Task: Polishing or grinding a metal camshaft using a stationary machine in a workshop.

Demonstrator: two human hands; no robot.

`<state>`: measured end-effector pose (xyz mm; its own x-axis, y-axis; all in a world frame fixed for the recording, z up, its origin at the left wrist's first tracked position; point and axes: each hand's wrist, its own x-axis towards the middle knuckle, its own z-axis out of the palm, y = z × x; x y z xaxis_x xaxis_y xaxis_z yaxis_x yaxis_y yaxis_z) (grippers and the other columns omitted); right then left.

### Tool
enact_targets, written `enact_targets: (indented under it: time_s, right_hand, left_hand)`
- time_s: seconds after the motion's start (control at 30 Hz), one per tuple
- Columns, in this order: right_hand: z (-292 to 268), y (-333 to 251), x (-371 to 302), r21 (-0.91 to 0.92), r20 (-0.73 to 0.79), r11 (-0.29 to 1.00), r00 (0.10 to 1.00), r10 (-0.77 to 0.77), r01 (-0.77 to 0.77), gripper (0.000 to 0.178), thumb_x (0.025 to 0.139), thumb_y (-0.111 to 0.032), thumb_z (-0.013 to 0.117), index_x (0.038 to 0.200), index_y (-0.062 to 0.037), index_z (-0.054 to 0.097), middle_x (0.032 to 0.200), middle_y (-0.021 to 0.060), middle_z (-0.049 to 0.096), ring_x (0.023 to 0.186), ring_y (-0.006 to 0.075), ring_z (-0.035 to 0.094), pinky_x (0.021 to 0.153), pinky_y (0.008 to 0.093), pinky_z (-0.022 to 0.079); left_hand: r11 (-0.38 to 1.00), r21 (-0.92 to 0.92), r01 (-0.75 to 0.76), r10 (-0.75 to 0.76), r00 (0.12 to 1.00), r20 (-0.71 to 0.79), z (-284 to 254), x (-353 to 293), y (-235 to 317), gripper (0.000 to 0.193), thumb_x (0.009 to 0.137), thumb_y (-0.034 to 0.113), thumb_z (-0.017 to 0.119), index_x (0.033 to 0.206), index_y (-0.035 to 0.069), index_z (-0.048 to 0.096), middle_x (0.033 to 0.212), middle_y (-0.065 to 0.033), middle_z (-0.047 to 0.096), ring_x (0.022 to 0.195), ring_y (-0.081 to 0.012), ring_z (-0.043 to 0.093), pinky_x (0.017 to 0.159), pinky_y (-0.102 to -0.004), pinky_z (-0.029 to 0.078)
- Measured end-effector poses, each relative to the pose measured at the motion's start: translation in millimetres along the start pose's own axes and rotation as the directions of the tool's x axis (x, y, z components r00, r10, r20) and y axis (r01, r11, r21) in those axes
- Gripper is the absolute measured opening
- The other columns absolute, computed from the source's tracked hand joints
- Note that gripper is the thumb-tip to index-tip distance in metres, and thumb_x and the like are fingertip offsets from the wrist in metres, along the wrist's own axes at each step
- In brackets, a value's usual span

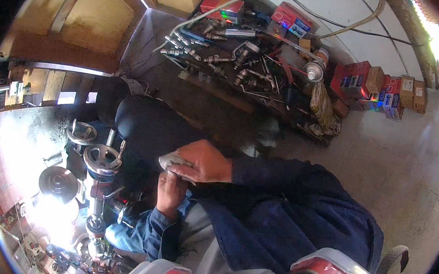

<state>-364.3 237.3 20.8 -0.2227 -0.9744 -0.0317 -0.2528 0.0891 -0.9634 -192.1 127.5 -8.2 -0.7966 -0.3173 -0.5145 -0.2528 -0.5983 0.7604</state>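
Held thing: a small pale grey crumpled rag (172, 160), pinched between both hands at the centre of the view, against a large rounded black body (148, 126) that looks like a seat or cover.
Handling (judged): the rag looks soft, light and limp; it should fold to any grip and is best taken by a bunched edge. Not fragile; possibly oily, so perhaps slippery.
Right hand (204, 161): closed over the rag from above, fingers curled around its upper fold; dark blue sleeve (278, 175) behind it.
Left hand (170, 192): closed, fingertips meeting the rag's lower edge from below; lighter blue cuff (158, 225).
Just left: two round silver metal handwheels (102, 157) on a machine, with a shiny metal disc (58, 181) below them, brightly lit.
Farther off: a low shelf of grey metal fittings and tools (220, 60) on the concrete floor (393, 150); red and brown cardboard boxes (373, 84) stand along the wall.
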Motion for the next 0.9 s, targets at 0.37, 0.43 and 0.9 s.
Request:
enact_targets:
  time_s: [0.37, 0.43, 0.9]
  right_hand:
    - [7, 11, -6, -0.091, -0.083, 0.931, 0.929, -0.36, 0.353, 0.038, 0.082, -0.01, 0.066, 0.12, -0.0083, 0.061, 0.117, 0.0172, 0.061, 0.11, 0.0366, 0.061, 0.092, 0.0428, 0.052]
    - [-10, 22, 0, -0.296, -0.275, 0.894, 0.866, -0.417, 0.336, 0.04, 0.081, -0.004, 0.067, 0.12, -0.0101, 0.063, 0.121, 0.0149, 0.06, 0.11, 0.0343, 0.061, 0.09, 0.042, 0.053]
    - [-176, 42, -30, -0.464, -0.886, 0.716, 0.274, -0.375, -0.522, 0.061, 0.095, -0.021, 0.056, 0.144, 0.0057, 0.032, 0.142, 0.031, 0.041, 0.133, 0.0471, 0.038, 0.113, 0.0489, 0.028]
  left_hand:
    - [0.993, -0.041, -0.109, 0.105, 0.989, -0.102, 0, 10, -6, 0.031, 0.098, 0.033, 0.06, 0.097, 0.001, 0.061, 0.082, -0.0074, 0.066, 0.067, -0.0131, 0.063, 0.057, -0.0293, 0.055]
    - [0.979, -0.169, -0.115, 0.116, 0.993, -0.001, 6, 10, -2, 0.035, 0.103, 0.03, 0.051, 0.09, 0.0, 0.063, 0.093, -0.0169, 0.069, 0.079, -0.024, 0.07, 0.069, -0.0369, 0.059]
    - [0.987, -0.133, -0.09, 0.103, 0.991, 0.091, 4, 13, 4, 0.043, 0.106, 0.038, 0.039, 0.089, 0.002, 0.056, 0.099, -0.023, 0.068, 0.077, -0.0292, 0.071, 0.064, -0.0401, 0.06]
